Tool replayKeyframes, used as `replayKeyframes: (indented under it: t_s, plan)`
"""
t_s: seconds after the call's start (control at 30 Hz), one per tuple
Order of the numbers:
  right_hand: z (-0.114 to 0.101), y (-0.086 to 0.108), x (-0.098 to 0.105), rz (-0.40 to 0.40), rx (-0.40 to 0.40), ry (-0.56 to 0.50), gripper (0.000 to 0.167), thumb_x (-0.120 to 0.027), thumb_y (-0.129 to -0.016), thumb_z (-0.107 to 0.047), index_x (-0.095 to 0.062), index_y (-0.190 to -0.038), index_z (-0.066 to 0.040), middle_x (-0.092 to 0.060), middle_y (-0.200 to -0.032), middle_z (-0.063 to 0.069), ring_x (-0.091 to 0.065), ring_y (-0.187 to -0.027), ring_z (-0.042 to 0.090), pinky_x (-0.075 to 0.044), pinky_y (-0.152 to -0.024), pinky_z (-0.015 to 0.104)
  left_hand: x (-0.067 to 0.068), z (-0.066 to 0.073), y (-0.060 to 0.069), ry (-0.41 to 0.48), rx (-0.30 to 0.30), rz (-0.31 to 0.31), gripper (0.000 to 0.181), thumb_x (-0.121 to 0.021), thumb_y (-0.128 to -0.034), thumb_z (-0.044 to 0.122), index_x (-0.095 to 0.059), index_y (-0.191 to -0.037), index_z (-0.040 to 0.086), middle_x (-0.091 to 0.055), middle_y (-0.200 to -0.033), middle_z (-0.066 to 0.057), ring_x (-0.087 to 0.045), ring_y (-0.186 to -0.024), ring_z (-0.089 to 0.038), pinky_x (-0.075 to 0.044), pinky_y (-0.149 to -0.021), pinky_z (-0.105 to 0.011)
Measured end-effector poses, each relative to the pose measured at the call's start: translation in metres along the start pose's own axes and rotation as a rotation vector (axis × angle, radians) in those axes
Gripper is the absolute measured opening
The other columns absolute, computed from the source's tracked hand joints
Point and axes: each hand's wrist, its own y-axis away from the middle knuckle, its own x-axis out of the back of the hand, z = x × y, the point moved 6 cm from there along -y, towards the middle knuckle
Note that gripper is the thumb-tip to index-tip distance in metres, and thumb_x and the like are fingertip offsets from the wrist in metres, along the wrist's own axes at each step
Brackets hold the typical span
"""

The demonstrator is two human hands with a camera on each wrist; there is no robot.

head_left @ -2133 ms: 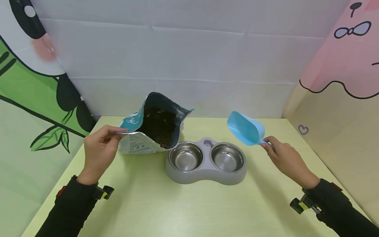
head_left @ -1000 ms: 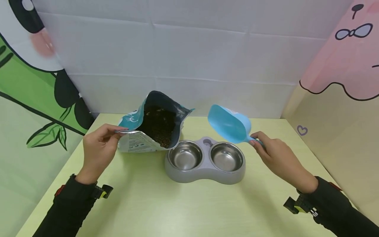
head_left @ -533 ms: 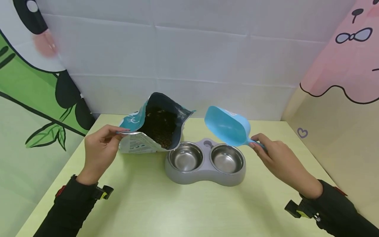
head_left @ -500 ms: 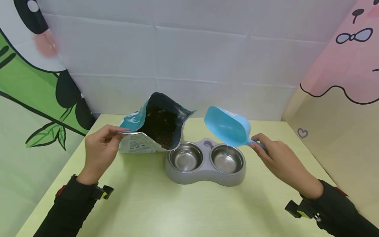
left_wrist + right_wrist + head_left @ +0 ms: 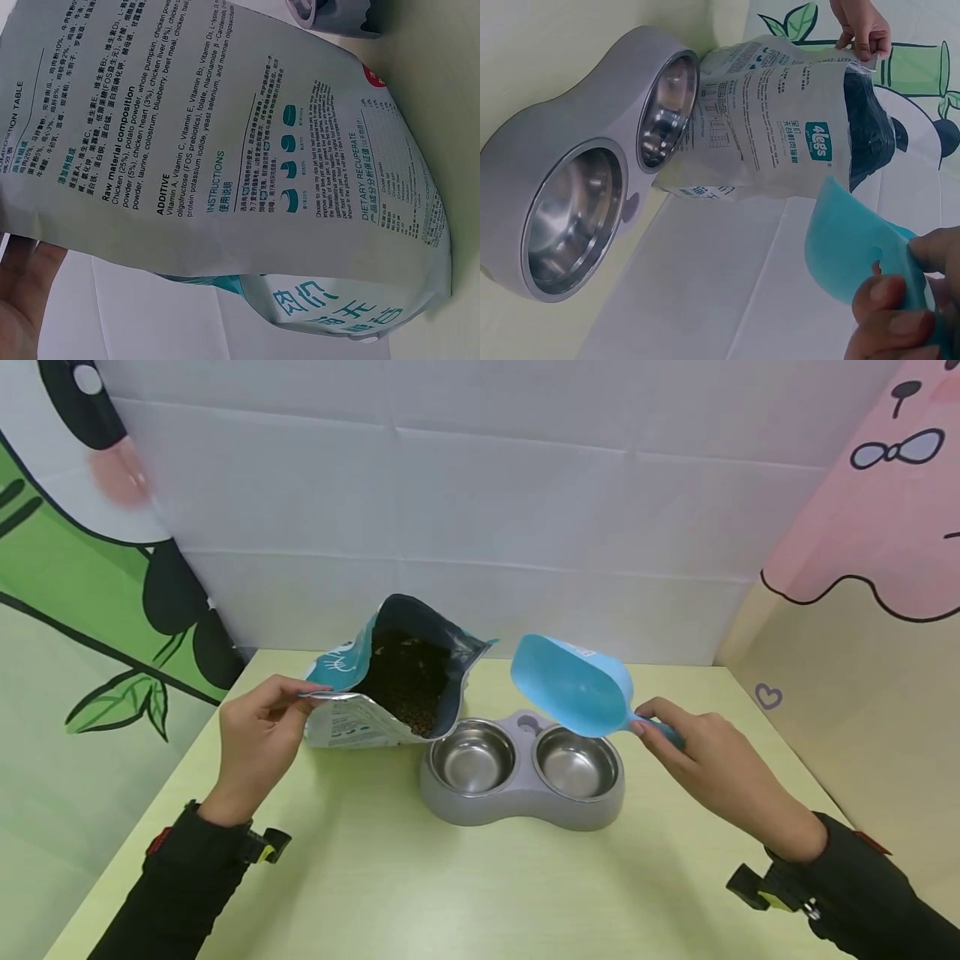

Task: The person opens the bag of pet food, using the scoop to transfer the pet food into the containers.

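Note:
My left hand (image 5: 258, 739) pinches the upper left edge of a pet food bag (image 5: 352, 722). The bag's mouth gapes wide, and brown kibble (image 5: 416, 710) shows in its dark inside. In the left wrist view the bag's printed back (image 5: 247, 150) fills most of the picture. My right hand (image 5: 712, 756) grips the handle of a light blue scoop (image 5: 573, 685), held in the air just behind the right bowl; no food shows in it. The double bowl feeder (image 5: 521, 797) stands on the table with two steel bowls, the left (image 5: 472, 758) and the right (image 5: 576, 764), both bare inside.
The pale yellow table (image 5: 420, 893) runs back to a white sheet wall (image 5: 510, 510). A panda-print panel (image 5: 90, 635) stands on the left, and a pink and beige panel (image 5: 847, 543) on the right. The bag stands right beside the feeder's left end.
The scoop has moved left with my right hand, toward the bag, and in the last half second slightly lower. My left hand and the bag stay in place.

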Motion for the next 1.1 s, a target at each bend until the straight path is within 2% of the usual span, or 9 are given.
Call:
replayKeyframes:
  t_s: [0.2,0.63,1.1]
  plan:
    - [-0.006,-0.001,0.001,-0.022,0.005,-0.008,0.015,-0.056,-0.098,-0.024,-0.062,-0.107,-0.014,-0.032,-0.055,-0.011,-0.030,-0.047,0.005,-0.027,-0.045,0.023,0.000,0.001,0.000,0.005,-0.003,-0.003,0.018,-0.063,-0.0774,-0.021,-0.068,-0.088,-0.008,-0.070,-0.083,-0.019,-0.049,-0.060,0.002,-0.032,-0.050,-0.014]
    - [-0.025,-0.006,0.008,-0.002,0.075,-0.010,0.010,-0.057,-0.097,-0.022,-0.062,-0.104,-0.017,-0.031,-0.055,-0.014,-0.030,-0.047,0.003,-0.028,-0.044,0.023,0.001,0.002,-0.001,0.015,-0.007,0.001,0.019,-0.063,-0.0766,-0.022,-0.068,-0.087,-0.008,-0.070,-0.083,-0.019,-0.051,-0.062,0.002,-0.033,-0.052,-0.014]
    - [-0.044,-0.020,0.009,0.003,0.116,0.005,0.014,-0.057,-0.097,-0.025,-0.063,-0.108,-0.017,-0.032,-0.053,-0.013,-0.032,-0.048,0.005,-0.029,-0.046,0.024,0.001,0.003,0.000,0.007,-0.006,0.005,0.018,-0.063,-0.0771,-0.022,-0.068,-0.087,-0.008,-0.070,-0.083,-0.018,-0.052,-0.062,0.002,-0.037,-0.056,-0.011]
